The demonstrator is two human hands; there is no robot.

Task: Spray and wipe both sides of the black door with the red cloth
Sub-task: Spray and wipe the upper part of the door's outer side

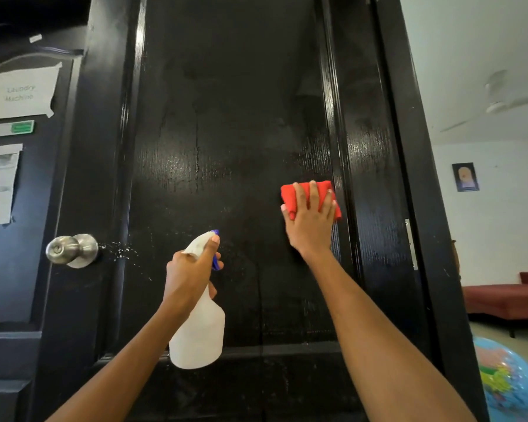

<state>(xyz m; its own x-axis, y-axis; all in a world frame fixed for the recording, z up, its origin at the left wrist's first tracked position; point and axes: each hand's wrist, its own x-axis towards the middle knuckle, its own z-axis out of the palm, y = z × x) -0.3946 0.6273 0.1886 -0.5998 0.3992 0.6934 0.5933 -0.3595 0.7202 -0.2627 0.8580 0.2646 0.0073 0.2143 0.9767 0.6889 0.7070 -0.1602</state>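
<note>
Straight ahead of you stands the black door (226, 147), its wet panel shining with spray and drips. Your right hand (310, 223) presses the folded red cloth (299, 190) flat against the panel's right side, fingers spread wide over it. Your left hand (189, 272) grips the white spray bottle (198, 327) by its neck, with the nozzle toward the door. Left of it, droplets speckle the wood beside the metal doorknob (70, 249).

hands (310, 220): 2; door (226, 117): 1; cloth (290, 194): 1; spray bottle (198, 327): 1; knob (72, 249): 1
</note>
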